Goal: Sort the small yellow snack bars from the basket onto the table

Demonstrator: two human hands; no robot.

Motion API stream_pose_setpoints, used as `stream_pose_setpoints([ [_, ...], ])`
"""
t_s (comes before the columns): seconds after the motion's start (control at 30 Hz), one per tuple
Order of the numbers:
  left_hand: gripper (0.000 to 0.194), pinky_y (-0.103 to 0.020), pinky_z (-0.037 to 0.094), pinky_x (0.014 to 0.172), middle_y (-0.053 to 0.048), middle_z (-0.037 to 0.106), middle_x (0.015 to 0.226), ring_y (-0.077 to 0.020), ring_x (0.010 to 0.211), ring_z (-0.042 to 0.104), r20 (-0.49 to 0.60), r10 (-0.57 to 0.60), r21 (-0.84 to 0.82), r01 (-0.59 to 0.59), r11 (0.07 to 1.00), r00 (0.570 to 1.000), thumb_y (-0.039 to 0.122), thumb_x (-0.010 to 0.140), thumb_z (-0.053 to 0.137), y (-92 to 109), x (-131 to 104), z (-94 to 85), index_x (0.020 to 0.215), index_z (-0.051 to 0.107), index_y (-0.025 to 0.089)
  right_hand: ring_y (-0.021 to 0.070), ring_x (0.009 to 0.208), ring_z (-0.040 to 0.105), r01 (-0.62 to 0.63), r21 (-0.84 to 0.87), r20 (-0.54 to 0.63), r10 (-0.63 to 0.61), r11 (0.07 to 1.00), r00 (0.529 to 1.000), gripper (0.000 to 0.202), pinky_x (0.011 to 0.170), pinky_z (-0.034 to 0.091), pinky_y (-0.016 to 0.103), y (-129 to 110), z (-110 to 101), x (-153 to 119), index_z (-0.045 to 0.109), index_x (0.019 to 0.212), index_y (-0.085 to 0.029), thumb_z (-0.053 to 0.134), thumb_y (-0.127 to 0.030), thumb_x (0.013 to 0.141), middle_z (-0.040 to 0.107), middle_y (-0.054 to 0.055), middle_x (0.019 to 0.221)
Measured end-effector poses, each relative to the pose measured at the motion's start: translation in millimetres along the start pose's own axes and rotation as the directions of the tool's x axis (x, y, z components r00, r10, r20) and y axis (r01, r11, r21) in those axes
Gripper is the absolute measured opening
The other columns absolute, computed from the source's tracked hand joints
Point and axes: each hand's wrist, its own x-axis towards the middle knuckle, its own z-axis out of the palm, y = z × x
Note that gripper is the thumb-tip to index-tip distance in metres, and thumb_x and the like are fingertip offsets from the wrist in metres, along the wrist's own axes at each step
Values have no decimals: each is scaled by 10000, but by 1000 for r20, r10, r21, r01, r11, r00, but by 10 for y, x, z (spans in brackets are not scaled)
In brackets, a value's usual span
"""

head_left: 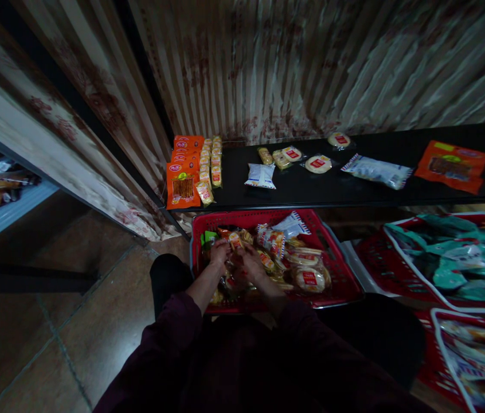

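Both hands are inside a red basket (pixel 348 289) full of wrapped snacks. My left hand (pixel 220 252) is over the basket's left part, fingers curled inward. Close beside it, my right hand (pixel 251 263) is also curled. A small yellow-and-orange packet (pixel 236 240) lies between the fingertips of both hands; whether either hand grips it is hard to make out in the dim light. Right of my hands are a red-and-white striped packet (pixel 273 241), a white-and-blue packet (pixel 293 225) and round flat cakes (pixel 310 279) in clear wrap with red labels.
Behind the basket runs a black shelf (pixel 234 198). It bears orange bags (pixel 183 183), rows of small yellow packets (pixel 215 163), round cakes (pixel 318 164), a blue-white bag (pixel 378 171) and another orange bag (pixel 452 165). Baskets with teal bags (pixel 468 258) and other packets (pixel 477 355) stand right.
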Motion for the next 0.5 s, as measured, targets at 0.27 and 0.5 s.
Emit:
stream_pose_setpoints([
  [0.27, 251, -256, 461, 662, -27, 651, 685, -113, 618, 591, 6, -62, 50, 62, 997, 998, 161, 628, 752, 61, -84, 48, 861, 660, 149, 206, 767, 654, -75, 92, 29, 72, 993, 997, 430, 674, 527, 329, -55, 14, -27, 661, 906, -222, 686, -498, 577, 715, 36, 854],
  [0.5, 350, -223, 454, 660, -12, 672, 717, -95, 624, 589, 93, -71, 74, 64, 995, 993, 141, 633, 726, 104, -198, 29, 979, 683, 167, 211, 800, 652, -24, 136, -4, 25, 990, 1000, 472, 732, 525, 342, -94, 30, -65, 681, 870, -220, 751, -521, 513, 717, 27, 818],
])
